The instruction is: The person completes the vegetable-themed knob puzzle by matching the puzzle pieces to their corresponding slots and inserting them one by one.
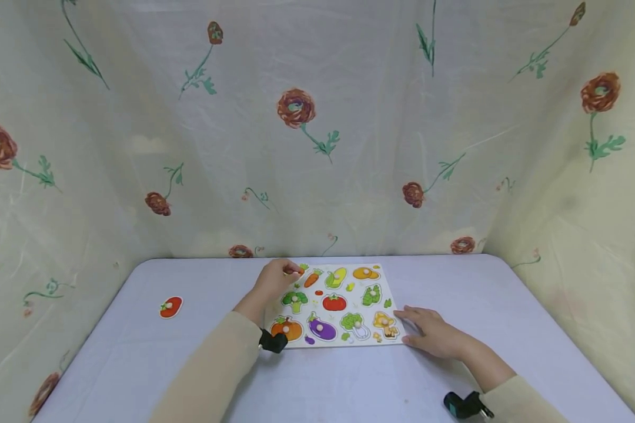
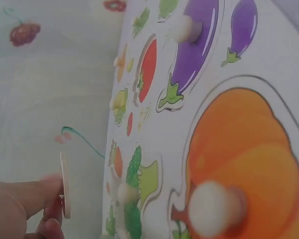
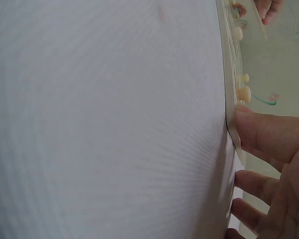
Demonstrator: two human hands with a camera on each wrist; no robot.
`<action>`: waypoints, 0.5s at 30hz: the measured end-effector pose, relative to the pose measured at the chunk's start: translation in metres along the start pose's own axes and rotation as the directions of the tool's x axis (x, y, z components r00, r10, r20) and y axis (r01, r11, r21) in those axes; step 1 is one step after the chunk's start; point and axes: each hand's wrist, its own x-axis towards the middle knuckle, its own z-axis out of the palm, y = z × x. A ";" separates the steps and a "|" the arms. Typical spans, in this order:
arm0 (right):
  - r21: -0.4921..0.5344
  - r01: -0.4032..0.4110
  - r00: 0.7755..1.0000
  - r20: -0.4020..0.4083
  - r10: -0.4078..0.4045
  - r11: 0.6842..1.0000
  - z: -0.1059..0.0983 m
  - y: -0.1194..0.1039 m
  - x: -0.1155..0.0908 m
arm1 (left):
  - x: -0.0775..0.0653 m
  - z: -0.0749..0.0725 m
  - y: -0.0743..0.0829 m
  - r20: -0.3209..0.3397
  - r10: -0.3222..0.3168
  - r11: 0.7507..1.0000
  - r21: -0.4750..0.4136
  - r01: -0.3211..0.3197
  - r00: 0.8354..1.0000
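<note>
My left hand [image 1: 275,279] pinches a thin wooden puzzle piece [image 2: 65,186] over the far left corner of a vegetable knob puzzle board [image 1: 353,302]. The left wrist view shows that piece edge-on, standing off the board, its picture turned out of sight. My right hand [image 1: 431,332] rests at the board's near right corner, thumb on the edge and fingers spread along the side. Pumpkin [image 2: 249,144], eggplant [image 1: 323,327] and mushroom [image 1: 384,321] pieces with round knobs sit in the board. The red tomato picture [image 1: 334,302] in its middle has no knob.
A loose tomato piece [image 1: 171,307] with a knob lies on the white-covered table [image 1: 338,388], left of the board. Flower-print cloth [image 1: 349,194] hangs behind the table and along both sides. Each wrist wears a small black camera [image 1: 463,405].
</note>
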 end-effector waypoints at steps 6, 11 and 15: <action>0.026 0.003 1.000 0.000 -0.003 1.000 0.001 0.000 -0.002 | 0.009 0.015 0.003 0.003 -0.065 0.998 -0.011 0.065 0.998; 0.025 -0.007 1.000 -0.003 0.007 1.000 0.002 0.000 -0.002 | 0.014 0.024 0.002 -0.004 -0.043 0.998 0.042 0.043 0.999; 0.013 -0.006 1.000 -0.003 0.007 1.000 0.001 0.001 -0.002 | 0.016 0.031 0.003 -0.013 -0.035 0.996 0.086 0.036 0.999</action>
